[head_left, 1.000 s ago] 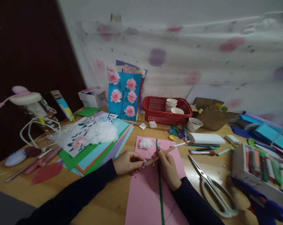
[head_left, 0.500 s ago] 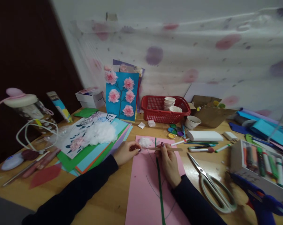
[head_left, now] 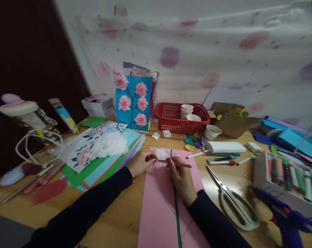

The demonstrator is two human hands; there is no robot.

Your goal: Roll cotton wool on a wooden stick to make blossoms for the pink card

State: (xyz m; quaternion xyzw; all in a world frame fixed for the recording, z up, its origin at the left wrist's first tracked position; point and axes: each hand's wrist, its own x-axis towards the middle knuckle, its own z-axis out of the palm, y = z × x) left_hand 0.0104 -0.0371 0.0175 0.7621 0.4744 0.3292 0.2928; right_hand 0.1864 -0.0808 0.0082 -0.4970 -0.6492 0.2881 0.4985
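My right hand (head_left: 181, 179) is closed around a flat wooden stick (head_left: 183, 165), held over the upper part of a pink sheet of paper (head_left: 153, 213). The stick's left end reaches toward a small tuft of white cotton (head_left: 160, 153) on that sheet. Beside the tuft, my left hand (head_left: 141, 162) has curled fingers, thumb and fingertips close together at the paper's left edge. Whatever those fingertips pinch is too small to make out. A green painted stem (head_left: 177, 210) runs down the sheet, with thin pencil curves on either side.
Left lie stacked coloured papers with a cotton heap (head_left: 110, 143). A blue flower picture (head_left: 133, 103) and a red basket (head_left: 168, 125) stand behind. To the right are scissors (head_left: 232, 201), markers, a marker box (head_left: 282, 186) and a blue glue gun (head_left: 283, 210).
My right hand has shifted left with the wooden stick, bringing its tip close to the cotton tuft and my left fingertips. My left hand has moved slightly up and right.
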